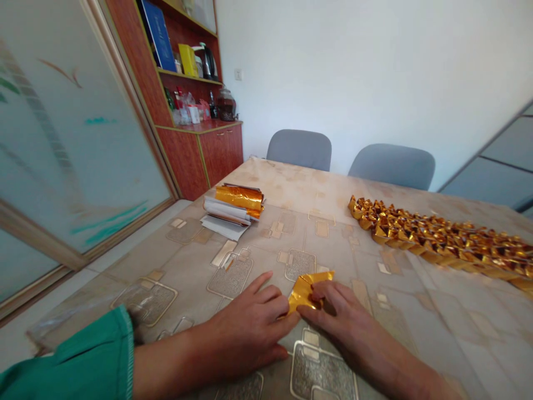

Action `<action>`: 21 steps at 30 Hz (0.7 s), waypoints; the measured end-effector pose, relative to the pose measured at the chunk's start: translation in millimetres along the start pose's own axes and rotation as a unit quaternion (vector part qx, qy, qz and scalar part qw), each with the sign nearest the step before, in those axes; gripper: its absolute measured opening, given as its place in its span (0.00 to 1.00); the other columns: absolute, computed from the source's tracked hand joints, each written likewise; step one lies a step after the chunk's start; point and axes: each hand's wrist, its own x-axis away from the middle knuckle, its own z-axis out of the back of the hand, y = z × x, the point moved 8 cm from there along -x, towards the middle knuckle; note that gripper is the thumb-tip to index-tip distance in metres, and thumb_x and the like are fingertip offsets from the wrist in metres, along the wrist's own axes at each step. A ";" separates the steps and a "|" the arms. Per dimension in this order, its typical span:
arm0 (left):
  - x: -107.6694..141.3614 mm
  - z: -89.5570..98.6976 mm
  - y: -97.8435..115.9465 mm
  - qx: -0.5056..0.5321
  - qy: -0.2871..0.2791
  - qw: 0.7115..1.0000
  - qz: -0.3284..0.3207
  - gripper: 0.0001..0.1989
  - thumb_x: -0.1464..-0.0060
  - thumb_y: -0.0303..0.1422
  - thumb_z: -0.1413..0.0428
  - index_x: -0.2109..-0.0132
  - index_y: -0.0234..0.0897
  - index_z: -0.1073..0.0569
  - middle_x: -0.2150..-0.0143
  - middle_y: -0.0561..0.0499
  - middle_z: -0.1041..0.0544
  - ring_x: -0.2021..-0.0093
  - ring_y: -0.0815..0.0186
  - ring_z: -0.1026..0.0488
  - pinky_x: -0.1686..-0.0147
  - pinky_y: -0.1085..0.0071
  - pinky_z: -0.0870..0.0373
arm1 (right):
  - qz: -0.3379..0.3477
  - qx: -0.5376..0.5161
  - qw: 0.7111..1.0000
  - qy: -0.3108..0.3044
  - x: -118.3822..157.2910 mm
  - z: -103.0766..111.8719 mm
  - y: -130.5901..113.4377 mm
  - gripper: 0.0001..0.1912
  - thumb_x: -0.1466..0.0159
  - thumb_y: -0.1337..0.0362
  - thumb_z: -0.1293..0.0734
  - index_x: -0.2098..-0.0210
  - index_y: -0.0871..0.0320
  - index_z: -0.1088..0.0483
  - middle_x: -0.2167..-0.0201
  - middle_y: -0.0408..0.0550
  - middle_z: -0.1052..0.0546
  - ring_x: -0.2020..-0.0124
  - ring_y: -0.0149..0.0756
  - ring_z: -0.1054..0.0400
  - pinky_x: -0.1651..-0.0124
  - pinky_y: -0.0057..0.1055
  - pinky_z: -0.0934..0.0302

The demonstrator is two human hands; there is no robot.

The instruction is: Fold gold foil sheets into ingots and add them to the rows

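A small sheet of gold foil paper [303, 290] lies partly folded on the patterned table cover, between my two hands. My left hand [254, 322] touches its lower left edge with the index fingertip; the fingers are apart and the thumb rests lower down. My right hand [339, 308] has its thumb at the paper's lower edge and its bent fingers closed on the right part. Those fingertips hide some of the foil.
A stack of gold and white paper sheets [233, 206] lies at the back left. Rows of folded gold pieces [441, 239] stretch along the right. Two grey chairs [298, 149] stand behind the table [287, 183]; a red cabinet [220, 153] is at the back left.
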 end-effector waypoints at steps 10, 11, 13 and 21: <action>2.0 0.8 0.9 0.000 0.032 0.999 0.017 0.17 0.38 0.43 0.45 0.48 0.39 0.28 0.60 0.50 0.24 0.57 0.59 0.30 0.38 0.48 0.45 | 0.024 -0.095 0.995 -0.036 11.6 12.9 4.8 0.25 0.33 0.68 0.37 0.37 0.51 0.36 0.43 0.52 0.30 0.38 0.43 0.38 0.36 0.42 0.40; -1.3 1.3 -1.4 -0.003 0.050 0.999 0.019 0.14 0.37 0.43 0.46 0.52 0.39 0.26 0.62 0.51 0.24 0.59 0.60 0.30 0.38 0.49 0.45 | 0.019 -0.100 0.994 -0.032 12.5 13.2 6.9 0.25 0.33 0.67 0.37 0.37 0.51 0.36 0.42 0.52 0.30 0.38 0.43 0.38 0.36 0.41 0.40; -9.6 1.9 -4.2 -0.017 0.090 0.996 0.004 0.12 0.35 0.42 0.48 0.61 0.40 0.26 0.67 0.53 0.26 0.63 0.63 0.31 0.38 0.52 0.44 | 0.004 -0.110 0.994 -0.018 12.9 14.5 11.3 0.24 0.32 0.66 0.37 0.37 0.52 0.37 0.41 0.53 0.30 0.38 0.42 0.38 0.36 0.42 0.39; -32.5 -2.8 -19.1 -0.033 0.095 0.995 0.024 0.08 0.36 0.37 0.46 0.56 0.38 0.26 0.58 0.49 0.23 0.54 0.61 0.28 0.37 0.52 0.43 | -0.039 -0.176 0.983 0.044 8.0 17.5 20.7 0.21 0.30 0.70 0.42 0.40 0.51 0.39 0.47 0.51 0.26 0.44 0.40 0.32 0.42 0.42 0.35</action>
